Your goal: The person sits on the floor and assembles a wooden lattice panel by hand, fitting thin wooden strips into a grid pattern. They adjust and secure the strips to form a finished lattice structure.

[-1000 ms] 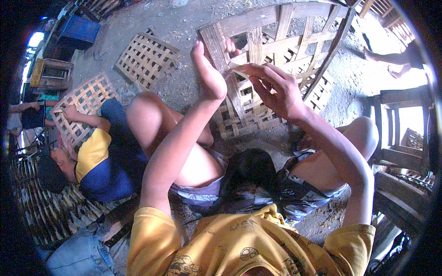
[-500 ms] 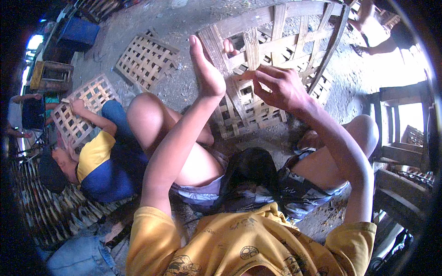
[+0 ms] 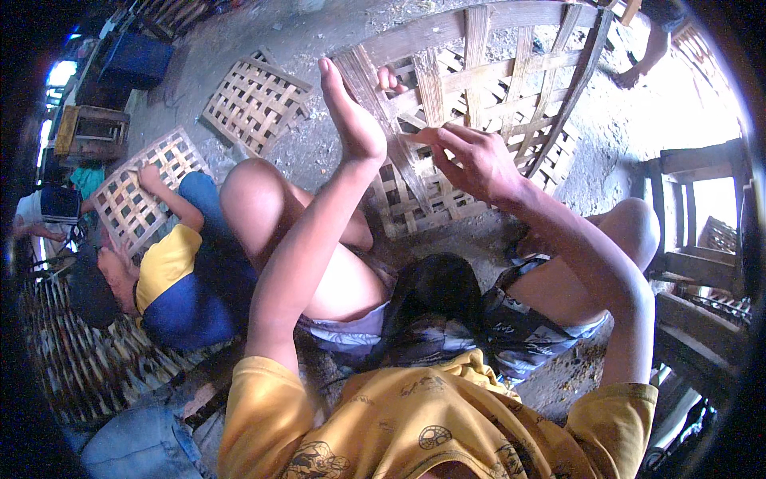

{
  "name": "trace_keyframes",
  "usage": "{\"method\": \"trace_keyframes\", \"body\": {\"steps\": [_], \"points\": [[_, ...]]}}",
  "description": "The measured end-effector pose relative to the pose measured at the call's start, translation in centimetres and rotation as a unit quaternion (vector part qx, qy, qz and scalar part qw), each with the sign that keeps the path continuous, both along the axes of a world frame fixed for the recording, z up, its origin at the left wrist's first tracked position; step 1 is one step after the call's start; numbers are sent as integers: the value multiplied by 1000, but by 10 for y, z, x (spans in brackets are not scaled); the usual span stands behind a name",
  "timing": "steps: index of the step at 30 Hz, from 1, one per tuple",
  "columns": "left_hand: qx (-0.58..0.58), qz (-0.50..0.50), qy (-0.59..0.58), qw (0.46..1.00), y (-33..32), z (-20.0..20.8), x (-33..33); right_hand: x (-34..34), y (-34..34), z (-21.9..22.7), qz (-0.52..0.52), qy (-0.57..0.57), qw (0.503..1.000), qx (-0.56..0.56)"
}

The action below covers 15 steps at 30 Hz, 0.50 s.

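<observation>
A large woven panel of flat wooden or bamboo slats [image 3: 487, 77] stands tilted in front of my knees. My left hand [image 3: 357, 120] is closed around its left edge slat, the thumb up along the outer side and fingertips showing through a gap in the weave. My right hand [image 3: 479, 160] is at the same edge slat, fingers bent and drawn together, the fingertips touching or nearly touching the weave. Whatever is between them is too small to make out. Below the upright panel, another woven lattice piece [image 3: 435, 199] lies on the ground.
Another woven panel [image 3: 257, 104] lies on the floor ahead to the left. At my left a person in a yellow and blue shirt [image 3: 187, 291] holds a woven panel [image 3: 144, 199]. Wooden frames [image 3: 698, 255] stand at right. A blue box [image 3: 136, 57] is at the far left.
The panel and both my hands have shifted slightly left. The neighbour's hand has moved along their panel. A person's leg at the far right has changed position.
</observation>
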State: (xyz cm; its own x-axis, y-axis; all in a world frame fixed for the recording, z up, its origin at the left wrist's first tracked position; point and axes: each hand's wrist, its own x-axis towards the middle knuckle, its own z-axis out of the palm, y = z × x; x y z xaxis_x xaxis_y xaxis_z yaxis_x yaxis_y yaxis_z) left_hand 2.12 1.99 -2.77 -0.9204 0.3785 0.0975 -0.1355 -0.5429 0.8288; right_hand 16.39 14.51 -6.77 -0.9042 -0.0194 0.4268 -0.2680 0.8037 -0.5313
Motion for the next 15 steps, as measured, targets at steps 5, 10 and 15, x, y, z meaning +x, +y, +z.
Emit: {"method": "trace_keyframes", "body": {"steps": [5,10,15], "points": [[-9,-14,26,1000,-1,-1,-4,-3,9,-4,40,-34,995,87],[-25,9,26,999,4,2,-2,-6,14,9,-21,43,997,58],[-22,1,23,999,1,-2,-5,-17,34,43,-85,177,979,54]]}}
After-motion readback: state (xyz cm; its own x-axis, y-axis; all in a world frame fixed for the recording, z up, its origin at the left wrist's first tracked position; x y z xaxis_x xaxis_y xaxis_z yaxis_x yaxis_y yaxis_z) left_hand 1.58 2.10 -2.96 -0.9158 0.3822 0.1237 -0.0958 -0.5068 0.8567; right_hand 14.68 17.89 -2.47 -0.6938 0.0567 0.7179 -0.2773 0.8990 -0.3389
